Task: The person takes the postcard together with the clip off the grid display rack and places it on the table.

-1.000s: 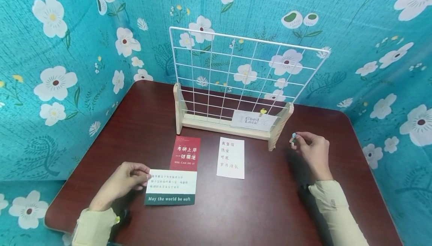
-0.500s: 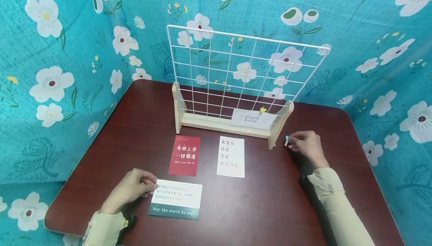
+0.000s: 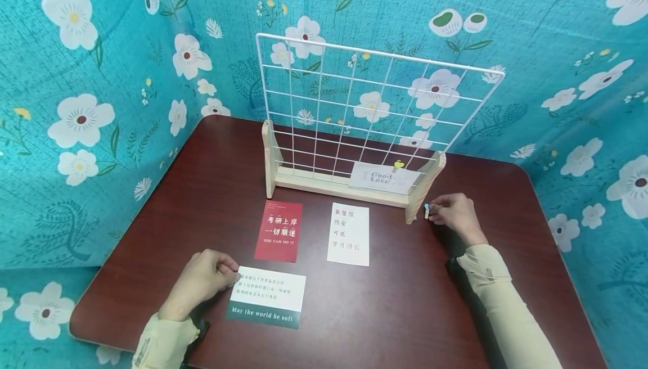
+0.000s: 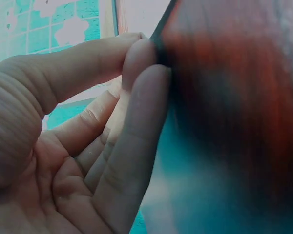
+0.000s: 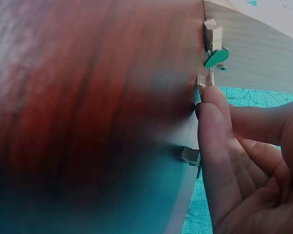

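Observation:
My left hand [image 3: 202, 280] pinches the upper left corner of a white and green card [image 3: 269, 297] printed "May the world be soft", low over the table. In the left wrist view, the thumb and fingertips meet at the card's edge. At the right, my right hand [image 3: 457, 218] is down at the table by the rack's foot, thumb and finger pinching a mini clothespin [image 5: 205, 80], its top hidden. A blue-topped mini clothespin [image 3: 427, 211] shows at these fingertips in the head view. The right wrist view has a green-topped mini clothespin [image 5: 216, 48] and another wooden clothespin [image 5: 190, 155] nearby.
A white wire grid rack [image 3: 354, 110] stands on a wooden base [image 3: 334, 188] at the back. A "Good Luck" card [image 3: 382, 178] hangs on it by a yellow-topped clip [image 3: 399, 165]. A red card [image 3: 278, 234] and a white card [image 3: 348, 234] lie in front on the dark table [image 3: 385, 307].
My left hand has drawn the white and green card toward the near side, uncovering the red card's lower part. My right hand has moved left and lower, to beside the rack's foot.

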The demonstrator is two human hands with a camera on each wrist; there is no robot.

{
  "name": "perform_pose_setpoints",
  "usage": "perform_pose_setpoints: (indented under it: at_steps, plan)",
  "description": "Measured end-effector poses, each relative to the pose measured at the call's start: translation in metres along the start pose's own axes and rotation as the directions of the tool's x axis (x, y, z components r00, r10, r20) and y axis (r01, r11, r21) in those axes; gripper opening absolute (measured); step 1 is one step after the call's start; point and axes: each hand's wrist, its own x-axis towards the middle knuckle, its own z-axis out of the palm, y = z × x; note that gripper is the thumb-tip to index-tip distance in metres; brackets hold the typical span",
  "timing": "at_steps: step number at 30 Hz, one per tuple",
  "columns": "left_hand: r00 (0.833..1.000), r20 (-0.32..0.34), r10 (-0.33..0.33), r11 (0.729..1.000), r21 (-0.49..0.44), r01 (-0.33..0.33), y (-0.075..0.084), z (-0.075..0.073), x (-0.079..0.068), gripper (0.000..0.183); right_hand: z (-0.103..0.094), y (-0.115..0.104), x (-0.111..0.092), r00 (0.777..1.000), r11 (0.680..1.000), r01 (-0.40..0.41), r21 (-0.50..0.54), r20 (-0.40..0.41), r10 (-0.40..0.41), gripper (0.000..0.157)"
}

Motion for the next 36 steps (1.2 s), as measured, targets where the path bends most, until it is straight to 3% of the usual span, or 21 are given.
perform_pose_setpoints:
  at_steps: [4,7,10,13,16,21,28,34,36]
  plan:
    - [1.000,-0.009,-0.022,1.000,0.022,0.022,0.006,0.002,-0.001,0.011,-0.002,0.003,-0.002,1.000,1.000,-0.004,0.011,-0.011,0.004,0.024]
    - [1.000,-0.015,-0.002,0.999,0.041,0.003,0.012,0.001,0.000,0.011,-0.004,0.006,-0.005,1.000,1.000,0.003,0.014,-0.025,-0.003,0.024]
    - [0.997,-0.037,0.062,0.997,0.058,-0.060,0.020,-0.002,0.005,0.014,-0.007,0.006,-0.011,0.999,1.000,0.016,0.006,-0.047,-0.015,0.024]
    - [0.985,-0.071,0.160,0.985,0.074,-0.154,0.030,-0.008,0.012,0.021,-0.010,0.004,-0.021,0.997,0.999,0.036,-0.007,-0.073,-0.037,0.025]
    - [0.956,-0.116,0.268,0.962,0.087,-0.259,0.044,-0.014,0.022,0.032,-0.011,-0.003,-0.031,0.992,0.997,0.077,-0.011,-0.104,-0.078,0.025]
    - [0.887,-0.179,0.427,0.903,0.142,-0.406,0.075,-0.017,0.042,0.043,-0.009,-0.023,-0.048,0.975,0.986,0.168,-0.001,-0.149,-0.166,0.020]
    - [0.842,-0.160,0.516,0.855,0.160,-0.493,0.125,-0.015,0.060,0.049,-0.007,-0.050,-0.067,0.945,0.968,0.246,-0.046,-0.212,-0.250,0.012]
    - [0.772,-0.174,0.612,0.791,0.162,-0.591,0.164,-0.003,0.083,0.043,-0.005,-0.073,-0.071,0.903,0.939,0.335,-0.079,-0.259,-0.343,0.011]
    - [0.755,-0.182,0.629,0.777,0.153,-0.610,0.173,0.003,0.090,0.043,-0.005,-0.078,-0.070,0.894,0.934,0.350,-0.079,-0.269,-0.358,0.013]
